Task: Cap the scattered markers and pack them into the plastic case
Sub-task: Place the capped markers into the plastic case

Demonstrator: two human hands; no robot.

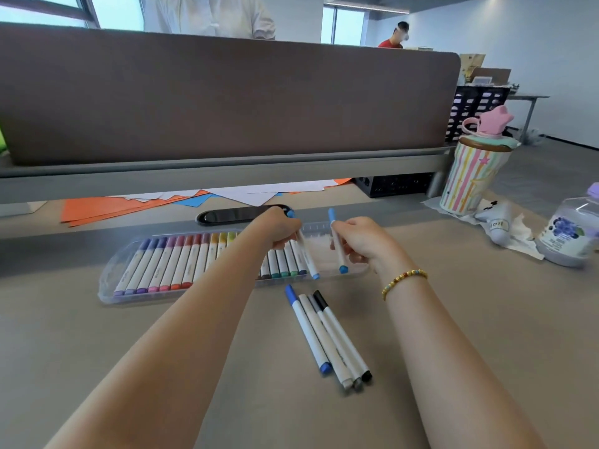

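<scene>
A clear plastic case (107, 280) lies across the desk, filled from the left with a row of several capped markers (168, 264) in purple, pink, red, yellow and green shades. My left hand (278, 230) grips a light blue marker (309, 260) and holds it slanted into the case's right part. Just right of it, my right hand (359, 241) pinches another blue marker (337, 241) above the case's free end. Several capped markers, blue (308, 332), grey and black (343, 338), lie together on the desk in front of the case.
A brown divider panel (227, 98) walls off the desk's far side, with orange, white and blue paper sheets (136, 207) under it. A striped cup with a pink lid (470, 176), a tube (499, 225) on tissue and a lilac bottle (570, 234) stand at the right.
</scene>
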